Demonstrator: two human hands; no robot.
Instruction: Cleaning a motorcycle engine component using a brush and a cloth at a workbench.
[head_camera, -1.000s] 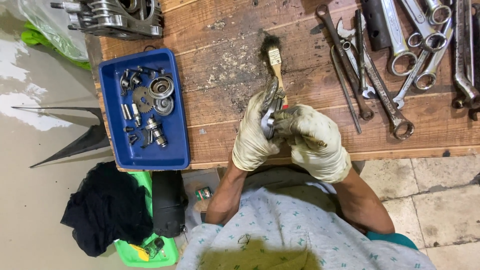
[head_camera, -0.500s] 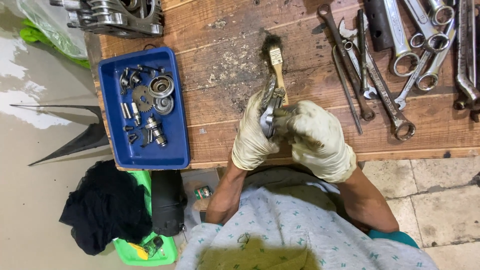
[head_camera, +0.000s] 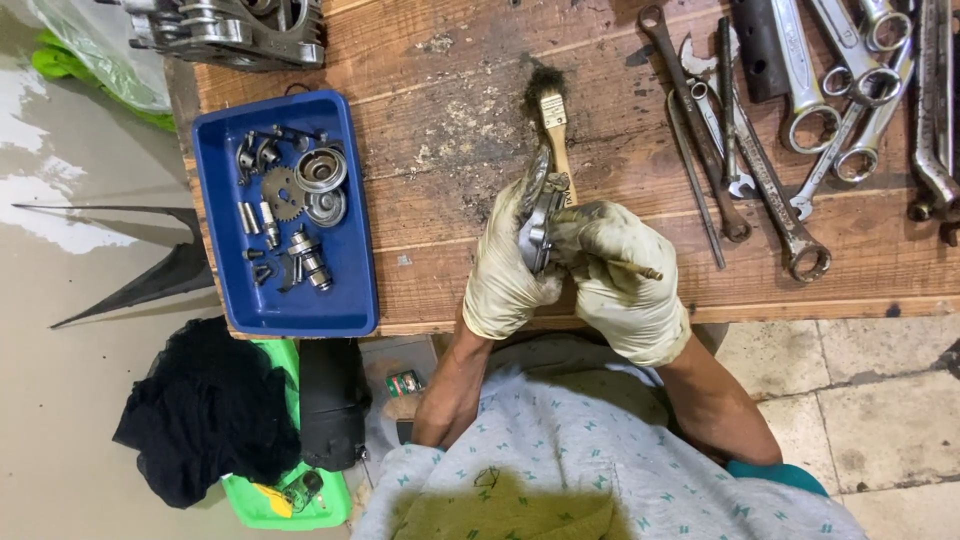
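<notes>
Grimy gloves: left hand (head_camera: 503, 275) grips a metal engine part (head_camera: 538, 215), right hand (head_camera: 618, 272) fingers closed around a thin stick (head_camera: 636, 268), right of the blue tray (head_camera: 350, 262).

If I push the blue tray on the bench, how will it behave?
The blue tray probably slides stiffly as one piece. Its loose metal parts would likely rattle and add weight. Its near edge sits at the bench edge, so it might tip off.

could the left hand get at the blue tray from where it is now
Probably yes, but not freely: the left hand is gripping a metal part. The blue tray lies just to its left on the bench, with nothing between them.
</notes>
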